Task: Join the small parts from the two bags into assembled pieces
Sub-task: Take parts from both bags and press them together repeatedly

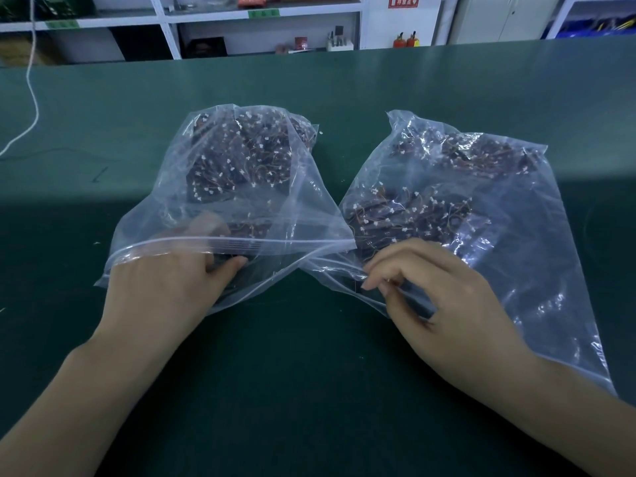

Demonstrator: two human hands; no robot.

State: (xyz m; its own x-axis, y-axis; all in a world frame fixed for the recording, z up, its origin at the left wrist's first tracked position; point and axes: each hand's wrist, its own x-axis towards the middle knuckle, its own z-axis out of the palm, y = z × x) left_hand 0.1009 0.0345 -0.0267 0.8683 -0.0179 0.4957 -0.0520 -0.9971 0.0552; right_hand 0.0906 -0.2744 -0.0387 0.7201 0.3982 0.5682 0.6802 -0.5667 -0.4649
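Two clear zip bags lie side by side on the green table (309, 373), mouths toward me. The left bag (303, 201) holds several dark small parts with thin wires and white connectors (247, 156). My left hand (165, 287) reaches into its open mouth, fingers hidden behind the plastic and curled round a dark part near the opening. The right bag (516, 235) holds similar dark wired parts (406, 215). My right hand (444, 297) is at its mouth, thumb and fingers pinching the bag's rim.
A white cord (32, 98) hangs down at the far left and trails over the table. Behind the table's far edge stand white shelves (168, 32) with boxes and small items. Two small red extinguishers (406, 39) stand on the floor at the back.
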